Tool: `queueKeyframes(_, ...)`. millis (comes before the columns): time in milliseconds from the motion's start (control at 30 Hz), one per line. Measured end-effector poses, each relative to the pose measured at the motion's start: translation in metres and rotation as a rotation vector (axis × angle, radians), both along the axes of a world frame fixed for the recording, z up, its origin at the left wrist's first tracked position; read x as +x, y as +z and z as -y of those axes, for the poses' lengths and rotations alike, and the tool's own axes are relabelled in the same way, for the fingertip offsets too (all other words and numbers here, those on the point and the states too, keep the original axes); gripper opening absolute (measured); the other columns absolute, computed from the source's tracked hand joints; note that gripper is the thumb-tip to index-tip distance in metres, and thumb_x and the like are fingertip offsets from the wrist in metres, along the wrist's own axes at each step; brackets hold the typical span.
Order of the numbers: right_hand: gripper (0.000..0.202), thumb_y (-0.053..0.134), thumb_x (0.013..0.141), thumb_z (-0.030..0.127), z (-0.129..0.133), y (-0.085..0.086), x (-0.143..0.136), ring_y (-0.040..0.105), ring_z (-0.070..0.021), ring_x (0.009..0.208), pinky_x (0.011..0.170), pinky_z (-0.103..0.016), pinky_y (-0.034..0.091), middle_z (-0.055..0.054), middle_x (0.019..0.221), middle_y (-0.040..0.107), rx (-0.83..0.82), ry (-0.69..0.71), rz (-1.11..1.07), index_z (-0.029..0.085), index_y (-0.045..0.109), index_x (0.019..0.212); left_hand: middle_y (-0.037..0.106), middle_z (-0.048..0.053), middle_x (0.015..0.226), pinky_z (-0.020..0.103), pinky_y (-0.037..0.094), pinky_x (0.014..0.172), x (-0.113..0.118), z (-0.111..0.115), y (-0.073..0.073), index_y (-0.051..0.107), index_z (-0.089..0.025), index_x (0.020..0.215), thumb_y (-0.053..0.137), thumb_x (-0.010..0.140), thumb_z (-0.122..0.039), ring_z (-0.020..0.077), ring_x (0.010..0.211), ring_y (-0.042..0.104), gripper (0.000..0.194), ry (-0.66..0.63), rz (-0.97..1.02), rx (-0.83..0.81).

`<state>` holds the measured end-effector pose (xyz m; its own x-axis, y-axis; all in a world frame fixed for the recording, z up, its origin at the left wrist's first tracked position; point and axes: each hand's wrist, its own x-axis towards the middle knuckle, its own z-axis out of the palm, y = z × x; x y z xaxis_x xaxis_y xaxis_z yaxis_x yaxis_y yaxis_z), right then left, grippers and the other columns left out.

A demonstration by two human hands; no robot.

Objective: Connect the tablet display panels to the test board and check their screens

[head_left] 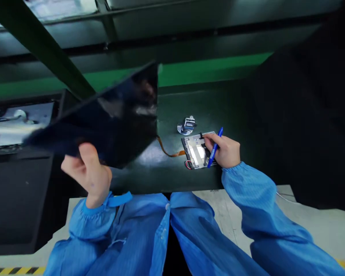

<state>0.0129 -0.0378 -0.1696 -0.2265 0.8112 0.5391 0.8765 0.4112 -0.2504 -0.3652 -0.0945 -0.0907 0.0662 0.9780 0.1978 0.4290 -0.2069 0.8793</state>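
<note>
My left hand (89,172) is closed on the lower edge of a dark glossy panel (117,119), tilted up off the bench and blurred. My right hand (225,151) is closed, with a blue marker pen (213,151) lodged across its fingers. Its fingertips pinch at the top edge of a flat electronic unit (197,152) with a silvery face, tape strips and a small red wire. An orange ribbon cable (175,154) runs left from that unit toward the panel. Just behind the unit stands a chrome tally counter (188,125) on a round base.
The dark bench top (172,105) has a green strip (207,69) along its back. To the left, a black tray (20,168) holds electronic parts (23,119). A dark green post (46,50) slants at upper left. A large black shape (299,115) fills the right side.
</note>
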Motion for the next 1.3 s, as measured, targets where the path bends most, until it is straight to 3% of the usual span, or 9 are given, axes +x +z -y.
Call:
queueKeyframes(200,0.021,0.058,0.095,0.028,-0.001,-0.003,0.002,0.069,-0.0186,0.062,0.056,-0.026,0.049,-0.006,0.075,0.073,0.042,0.023,-0.018,0.019,0.077,0.097,0.077,0.009,0.119,0.049,0.054,0.106,0.022,-0.034,0.012,0.068,-0.027,0.125,0.065,0.089,-0.053,0.0309,0.123,0.067,0.044,0.234,0.369,-0.201)
queueKeyframes(333,0.021,0.058,0.096,0.028,-0.001,-0.003,0.001,0.068,-0.0184,0.061,0.055,-0.026,0.048,-0.006,0.074,0.073,0.061,0.026,0.006,0.018,0.077,0.098,0.078,0.011,0.117,0.045,0.056,0.103,0.016,-0.035,0.004,0.073,-0.021,0.113,0.061,0.091,-0.053,0.0299,0.119,0.070,0.040,0.417,0.676,-0.492)
queueKeyframes(467,0.020,0.059,0.096,0.027,0.001,-0.001,0.000,0.068,-0.0186,0.062,0.056,-0.027,0.048,-0.006,0.075,0.073,0.057,0.020,0.001,0.018,0.076,0.098,0.079,0.013,0.113,0.043,0.061,0.095,0.005,-0.029,-0.010,0.075,-0.020,0.099,0.069,0.087,-0.051,0.0318,0.111,0.073,0.033,0.396,0.756,-0.693)
queueKeyframes(600,0.019,0.059,0.096,0.029,0.002,0.000,-0.001,0.068,-0.0191,0.063,0.056,-0.027,0.048,-0.005,0.075,0.073,0.006,-0.003,-0.024,0.020,0.076,0.097,0.079,0.011,0.111,0.041,0.062,0.093,-0.006,-0.023,-0.020,0.075,-0.022,0.101,0.074,0.084,-0.048,0.0312,0.108,0.074,0.031,0.372,0.694,-0.672)
queueKeyframes(800,0.021,0.058,0.096,0.029,0.003,0.002,-0.002,0.068,-0.0191,0.064,0.058,-0.028,0.049,-0.006,0.075,0.073,-0.030,-0.050,0.008,0.021,0.077,0.097,0.077,0.008,0.122,0.038,0.056,0.104,-0.003,-0.017,-0.023,0.073,-0.024,0.114,0.075,0.085,-0.044,0.0286,0.122,0.068,0.035,0.435,0.651,-0.565)
queueKeyframes(1033,0.021,0.058,0.096,0.028,0.006,0.004,-0.002,0.069,-0.0190,0.064,0.057,-0.027,0.049,-0.006,0.076,0.073,-0.048,-0.055,-0.008,0.019,0.077,0.097,0.076,-0.001,0.123,0.036,0.051,0.111,0.000,-0.015,-0.025,0.075,-0.031,0.108,0.074,0.086,-0.042,0.0232,0.127,0.064,0.025,0.610,0.615,-0.543)
queueKeyframes(1200,0.022,0.057,0.097,0.029,0.007,0.005,-0.003,0.069,-0.0184,0.065,0.057,-0.027,0.049,-0.006,0.079,0.075,-0.088,-0.096,0.032,0.021,0.077,0.099,0.079,-0.003,0.113,0.043,0.048,0.115,-0.006,-0.020,-0.026,0.077,-0.028,0.102,0.055,0.094,-0.040,0.0258,0.127,0.064,0.026,0.427,0.704,-0.578)
queueKeyframes(1300,0.021,0.057,0.098,0.027,0.008,0.007,-0.004,0.071,-0.0187,0.066,0.058,-0.028,0.051,-0.006,0.080,0.076,-0.087,-0.086,0.028,0.020,0.077,0.099,0.080,-0.002,0.111,0.045,0.044,0.118,-0.008,-0.021,-0.027,0.077,-0.026,0.104,0.049,0.095,-0.038,0.0268,0.126,0.064,0.031,0.398,0.667,-0.515)
